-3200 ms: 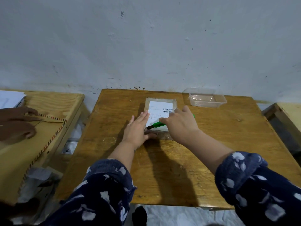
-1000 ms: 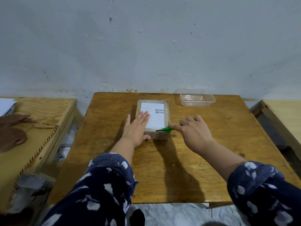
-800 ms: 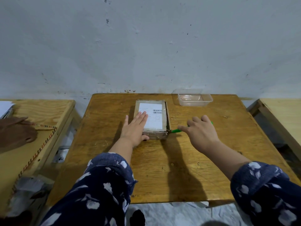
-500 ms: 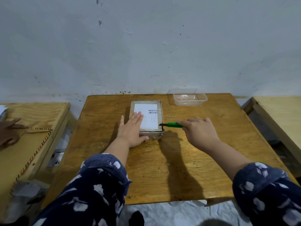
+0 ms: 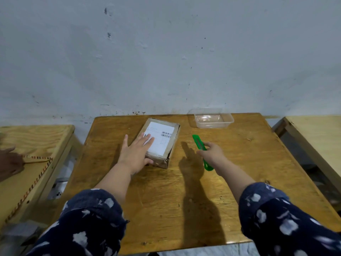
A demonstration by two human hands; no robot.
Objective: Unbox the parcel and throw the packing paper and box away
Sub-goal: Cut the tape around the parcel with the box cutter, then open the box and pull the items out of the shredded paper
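On the wooden table [image 5: 184, 200], the parcel [image 5: 161, 142] lies toward the far side, label [image 5: 160, 139] up, turned a little askew. Left hand [image 5: 135, 154] is flat on its near-left corner, fingers spread over the label, thumb against the near side. Right hand [image 5: 212, 153] is off to the right, apart from the parcel, fingers closed round a green cutter [image 5: 201, 150] pointing far-left. Clear tub [image 5: 212, 120] sits at the far edge, right of the parcel.
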